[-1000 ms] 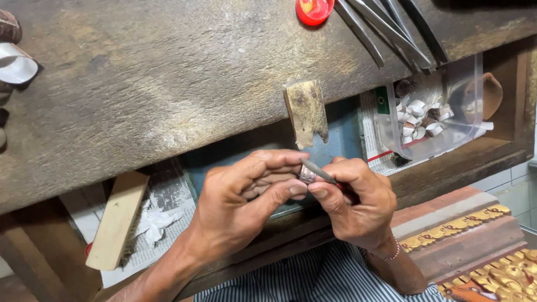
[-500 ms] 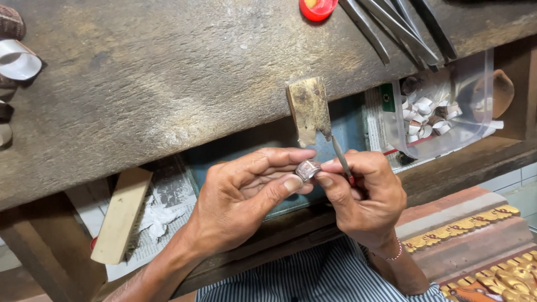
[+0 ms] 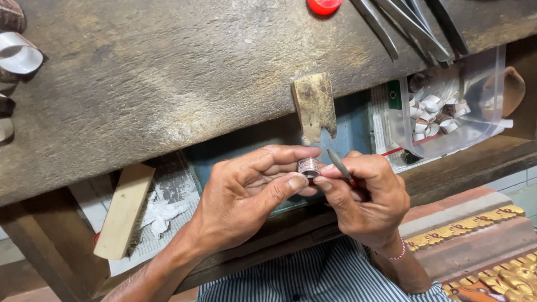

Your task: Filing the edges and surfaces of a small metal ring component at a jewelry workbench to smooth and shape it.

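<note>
My left hand point(image 3: 246, 196) pinches a small silver ring point(image 3: 308, 166) between thumb and fingers, just below the wooden bench peg point(image 3: 314, 106). My right hand point(image 3: 366, 198) sits close beside it, gripping a thin grey file point(image 3: 339, 163) whose tip points up and left, and its thumb touches the ring. Both hands hover over the open drawer point(image 3: 268, 140) under the worn wooden workbench point(image 3: 168, 72).
A clear plastic bag of small silver rings point(image 3: 442, 112) lies in the drawer at right. A wooden brush point(image 3: 124, 211) rests on newspaper at left. Pliers and metal tools point(image 3: 408, 22) and a red cap point(image 3: 323, 5) sit on the bench top. Metal bands point(image 3: 17, 53) lie at far left.
The file has lifted off the ring and swung upright in my right hand. Both hands have shifted slightly, the ring staying pinched in my left fingers.
</note>
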